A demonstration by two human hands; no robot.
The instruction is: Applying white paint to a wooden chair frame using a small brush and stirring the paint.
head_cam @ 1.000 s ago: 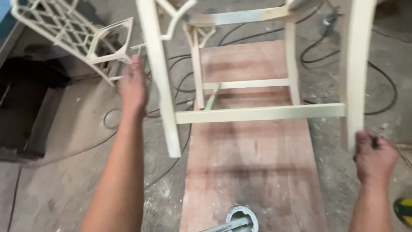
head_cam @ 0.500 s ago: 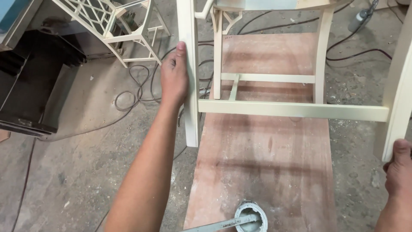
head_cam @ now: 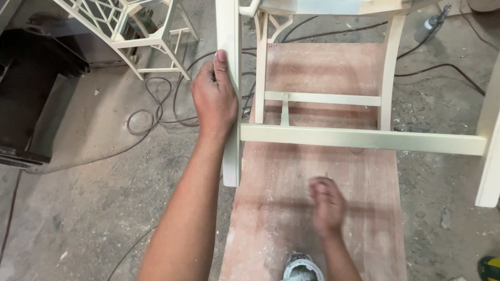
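Around the reddish-brown plywood board (head_cam: 323, 208) you have cables, a second frame and small clutter.

Off the board's far left corner you see a cream-painted lattice-work furniture frame (head_cam: 133, 31) standing on the dusty grey concrete floor (head_cam: 94, 208). Between that frame and the board, thin dark cables (head_cam: 156, 112) loop over the floor, and another dark cable (head_cam: 442, 67) runs off the board's far right side. Well left of the board sits a dark, boxy black object (head_cam: 31, 93); you cannot tell what it is. Beyond the board's far right corner lies a small grey bottle with a dark nozzle (head_cam: 429, 23). At the board's near edge a round grey metal disc (head_cam: 302, 268) shows.
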